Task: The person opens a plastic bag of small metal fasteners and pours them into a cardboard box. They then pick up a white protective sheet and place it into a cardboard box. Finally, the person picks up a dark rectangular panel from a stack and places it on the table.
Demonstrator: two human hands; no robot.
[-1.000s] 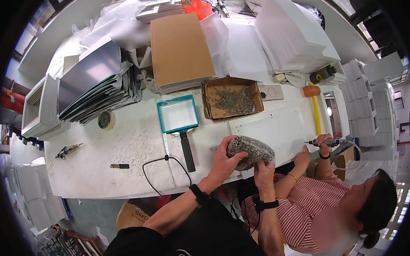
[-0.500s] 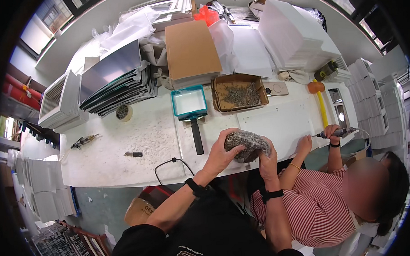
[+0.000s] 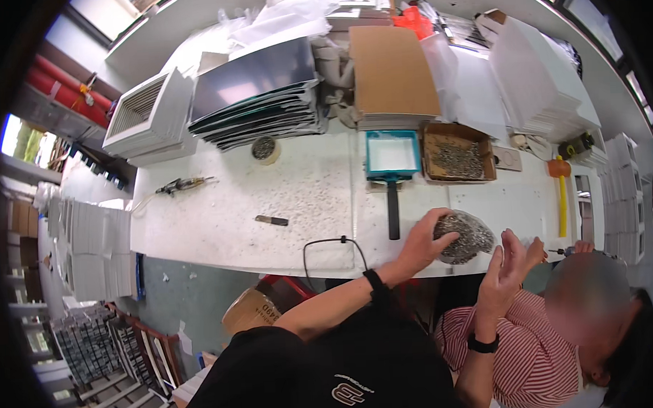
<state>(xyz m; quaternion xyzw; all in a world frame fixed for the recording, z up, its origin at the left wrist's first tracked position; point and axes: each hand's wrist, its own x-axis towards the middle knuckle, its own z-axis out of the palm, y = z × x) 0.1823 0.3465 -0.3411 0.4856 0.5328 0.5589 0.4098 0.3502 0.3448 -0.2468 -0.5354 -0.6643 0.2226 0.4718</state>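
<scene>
A clear plastic bag of small metal pieces (image 3: 470,236) is at the front edge of the table. My left hand (image 3: 427,243) grips its left side, thumb across the front. Just right of the bag, my right hand (image 3: 503,275) is raised with fingers apart and nothing in it. Beyond the bag sits an open cardboard box (image 3: 461,178) with loose small metal pieces inside. Left of that box lies a square teal-rimmed tool with a black handle (image 3: 393,212).
A co-worker (image 3: 511,334) at the right holds a corded driver (image 3: 567,252). A yellow-handled mallet (image 3: 562,203), a small round tub (image 3: 265,150), a knife-like tool (image 3: 272,220) and another driver (image 3: 182,185) lie on the table. Stacked panels (image 3: 257,70) and brown boards (image 3: 394,72) stand behind.
My right hand has let go of the bag and drawn away to the right, opening. My left hand still holds the bag. The whole view has turned leftward.
</scene>
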